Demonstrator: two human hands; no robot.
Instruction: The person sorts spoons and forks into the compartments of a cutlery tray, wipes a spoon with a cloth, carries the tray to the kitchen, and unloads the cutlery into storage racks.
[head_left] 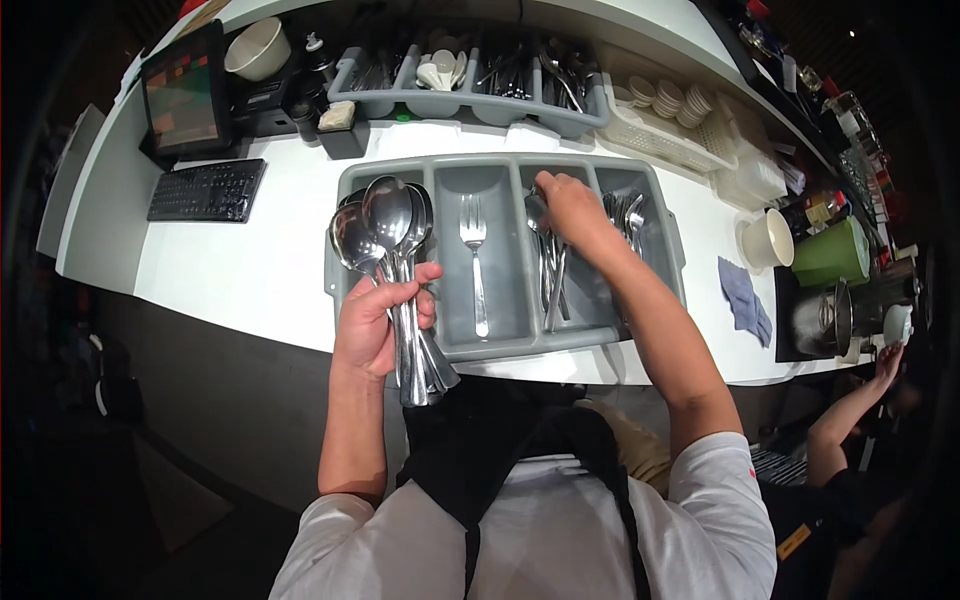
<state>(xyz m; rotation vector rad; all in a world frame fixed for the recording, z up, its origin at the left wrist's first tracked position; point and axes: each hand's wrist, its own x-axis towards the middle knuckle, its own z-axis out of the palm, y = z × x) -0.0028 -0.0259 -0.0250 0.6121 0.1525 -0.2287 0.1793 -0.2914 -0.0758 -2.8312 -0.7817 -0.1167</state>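
My left hand (368, 318) is closed around the handles of a bunch of several metal spoons (388, 212), bowls up, over the left end of a grey cutlery tray (450, 352). My right hand (578, 212) reaches into the tray's third compartment, fingers pinched together; what lies between the fingertips is hidden. Just below them are a spoon bowl (536, 212) and several metal handles (553, 280). One fork (477, 262) lies alone in the second compartment, tines away from me. More cutlery (635, 215) rests in the rightmost compartment, partly behind my right forearm.
Behind the tray stands a second cutlery rack (480, 105) holding white spoons and metal pieces. A keyboard (207, 190) and screen (186, 95) are left. A blue cloth (745, 300), white tub (767, 240) and green container (832, 252) sit right. Another person's hand (889, 362) shows far right.
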